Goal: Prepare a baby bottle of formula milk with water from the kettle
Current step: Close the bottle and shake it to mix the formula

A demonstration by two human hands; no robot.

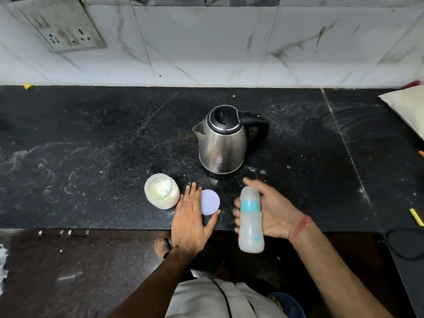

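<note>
Two hands over bench (91,138): right hand (273,210) clasps bottle (250,222), blurred; left hand (191,216) flat, fingers spread, beside lid (210,201). Kettle (223,143) label unreadable.

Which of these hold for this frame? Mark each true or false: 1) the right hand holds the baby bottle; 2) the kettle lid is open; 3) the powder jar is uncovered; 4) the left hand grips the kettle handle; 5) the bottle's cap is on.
1) True: the right hand holds the baby bottle.
2) False: the kettle has its lid shut.
3) True: the powder jar stands open, and the round lid lies beside it.
4) False: the left hand lies flat on the counter by the round lid.
5) True: the bottle is capped.
</note>
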